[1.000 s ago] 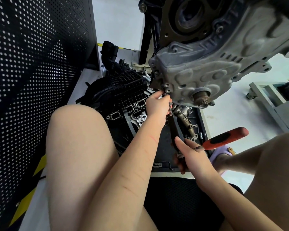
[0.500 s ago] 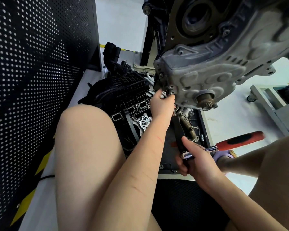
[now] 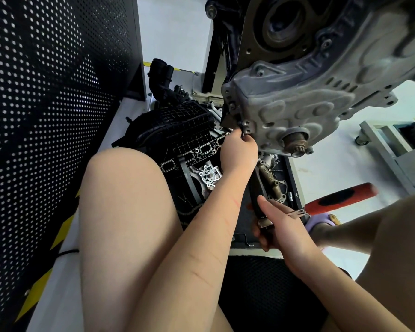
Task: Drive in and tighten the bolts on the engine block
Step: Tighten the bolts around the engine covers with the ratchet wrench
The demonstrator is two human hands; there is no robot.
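Note:
A grey cast engine block [image 3: 297, 101] hangs above me on a stand, its lower corner flange carrying bolt holes. My left hand [image 3: 237, 154] reaches up to that corner and pinches the top of a long extension bar at a bolt [image 3: 246, 131]. The dark bar [image 3: 255, 190] slopes down to a ratchet head held in my right hand [image 3: 278, 226]. The ratchet's red and black handle [image 3: 340, 198] sticks out to the right. The fingertips and the socket are hidden behind my left hand.
A black perforated panel [image 3: 46, 116] walls the left side. Below the block lie a black intake manifold [image 3: 177, 130], a silver pump housing [image 3: 210, 176] and other metal parts on a dark tray [image 3: 295, 188]. My bare knees frame the view. A grey cart [image 3: 393, 152] stands right.
The ratchet handle has swung further to the right and a little up while my left hand stays at the block's corner. The view has shifted slightly closer to the block.

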